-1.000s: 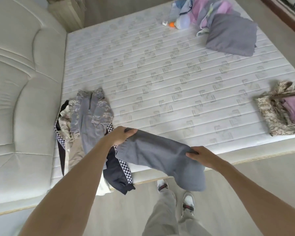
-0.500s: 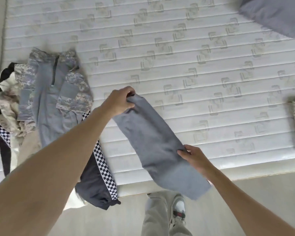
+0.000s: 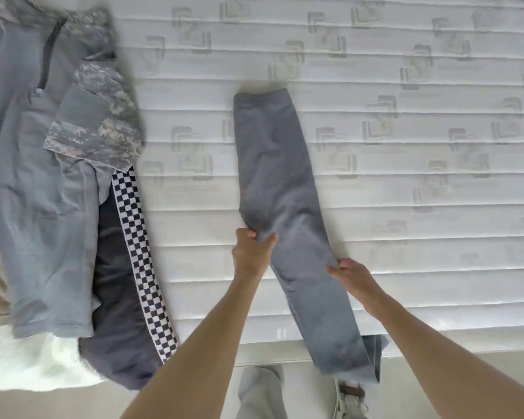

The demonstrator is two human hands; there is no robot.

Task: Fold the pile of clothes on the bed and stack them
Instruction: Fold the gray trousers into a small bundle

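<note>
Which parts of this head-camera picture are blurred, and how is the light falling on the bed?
Head view: the camouflage shirt at left is smeared by motion blur; the grey trousers and both hands, left and right, are sharper; soft, even daylight on the mattress, no glare, faint shadow at the trousers' top end; quilting lines bow slightly from the wide lens.

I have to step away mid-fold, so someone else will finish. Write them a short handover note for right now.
Left hand: pinches the left edge of the grey trousers about midway along.
Right hand: grips their right edge, lower down.
Grey trousers: laid lengthwise on the mattress, legs together, hems hanging over the near edge.
Unfolded pile: at the left, a grey camouflage-sleeved top over a dark checker-striped garment.
Done: trousers halved lengthwise and laid flat.
Left: fold them crosswise, stack them, then work through the pile. No finished stack is in view.
</note>
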